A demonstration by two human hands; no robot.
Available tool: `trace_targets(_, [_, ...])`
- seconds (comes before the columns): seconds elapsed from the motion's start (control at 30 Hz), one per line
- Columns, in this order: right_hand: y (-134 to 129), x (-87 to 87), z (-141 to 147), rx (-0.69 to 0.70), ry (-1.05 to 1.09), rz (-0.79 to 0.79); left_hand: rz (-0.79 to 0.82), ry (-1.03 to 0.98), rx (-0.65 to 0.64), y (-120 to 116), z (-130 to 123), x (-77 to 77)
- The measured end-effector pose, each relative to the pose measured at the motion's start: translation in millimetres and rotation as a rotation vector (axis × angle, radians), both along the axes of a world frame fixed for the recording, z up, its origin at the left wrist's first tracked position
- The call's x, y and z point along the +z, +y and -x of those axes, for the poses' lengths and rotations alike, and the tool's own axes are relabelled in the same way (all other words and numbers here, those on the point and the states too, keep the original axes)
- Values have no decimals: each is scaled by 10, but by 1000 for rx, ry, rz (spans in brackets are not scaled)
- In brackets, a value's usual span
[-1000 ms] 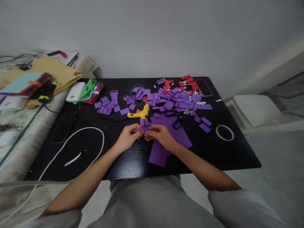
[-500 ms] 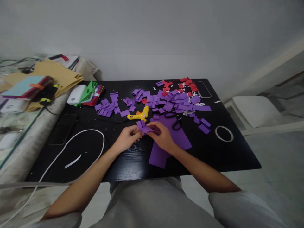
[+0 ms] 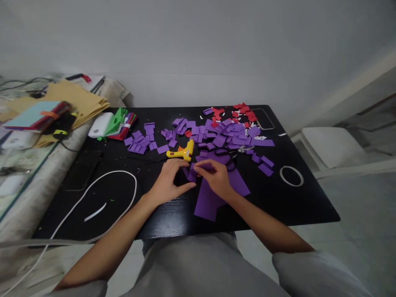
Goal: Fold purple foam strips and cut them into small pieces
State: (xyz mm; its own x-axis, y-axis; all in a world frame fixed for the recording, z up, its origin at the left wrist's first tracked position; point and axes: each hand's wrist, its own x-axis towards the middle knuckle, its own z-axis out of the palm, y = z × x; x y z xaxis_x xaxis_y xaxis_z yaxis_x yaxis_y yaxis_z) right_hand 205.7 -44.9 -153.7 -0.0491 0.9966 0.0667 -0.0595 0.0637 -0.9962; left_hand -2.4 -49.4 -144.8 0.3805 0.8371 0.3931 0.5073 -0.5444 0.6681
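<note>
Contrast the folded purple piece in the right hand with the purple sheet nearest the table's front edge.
The folded piece is small; the sheet is larger and flat. The piece is pinched by the right hand; the sheet lies on the table. Both are purple.

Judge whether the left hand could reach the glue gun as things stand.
Probably yes: the glue gun lies just beyond the left hand, with nothing evident blocking its handle. That hand's thumb and fingers are spread, while the right hand pinches the purple piece.
</note>
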Motion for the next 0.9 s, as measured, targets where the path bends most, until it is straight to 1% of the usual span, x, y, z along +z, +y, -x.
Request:
trace_targets(0.13, [31,92,-44,-108,53,28,-1,30,-14,6,-14,-43])
trace_targets(0.23, [88,130,-106,-185,67,61,-1,24,-38,16,-8,-31])
trace_targets(0.37, [177,115,-172,-254,164,117,67,13,-21,20,8,19])
trace_targets(0.47, [225,89,-196,-264,216,143,97,19,15,27,25,34])
trace_targets(0.6, [253,76,-214,-227,284,188,113,4,5,47,55,28])
trace_targets(0.77, [261,59,-217,-56,397,250,151,-52,-9,59,76,14])
trace_targets(0.83, [251,36,-201,27,355,251,164,-86,2,57,76,7])
trace_targets(0.9, [225,7,-176,57,223,183,180,-118,27,53,71,-2])
